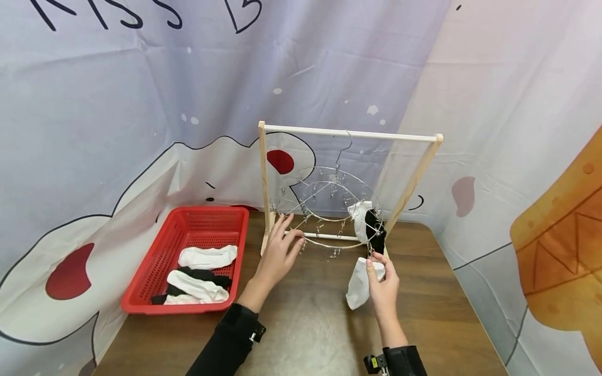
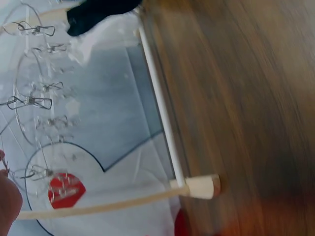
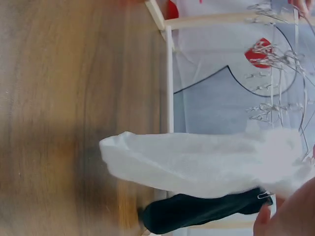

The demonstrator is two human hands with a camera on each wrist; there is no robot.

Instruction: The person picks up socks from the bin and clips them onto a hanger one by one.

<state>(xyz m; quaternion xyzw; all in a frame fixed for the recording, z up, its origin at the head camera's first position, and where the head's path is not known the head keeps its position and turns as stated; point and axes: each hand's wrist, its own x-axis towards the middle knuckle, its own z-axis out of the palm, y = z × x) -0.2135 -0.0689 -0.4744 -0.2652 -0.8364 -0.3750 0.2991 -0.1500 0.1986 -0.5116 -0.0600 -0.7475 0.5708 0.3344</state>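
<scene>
A round metal clip hanger [image 1: 324, 216] hangs by its hook from the white rod of a small wooden rack [image 1: 409, 183]. At the hanger's left side, the fingers of my left hand [image 1: 277, 256] hold its outer ring. My right hand [image 1: 385, 287] pinches the upper end of a white sock [image 1: 358, 284] at a clip on the hanger's near right. The sock dangles, and in the right wrist view it overlaps a black sock [image 3: 197, 211]. Behind it, that black sock and another white sock [image 1: 359, 216] hang from the hanger's right side.
A red plastic basket [image 1: 134, 300] stands left of the rack, holding white socks [image 1: 207, 257] and black socks [image 1: 207, 275]. Several small metal clips [image 2: 37, 102] dangle around the hanger. Rack and basket stand on a brown wooden table [image 1: 301, 334] before a printed cloth backdrop [image 1: 94, 130].
</scene>
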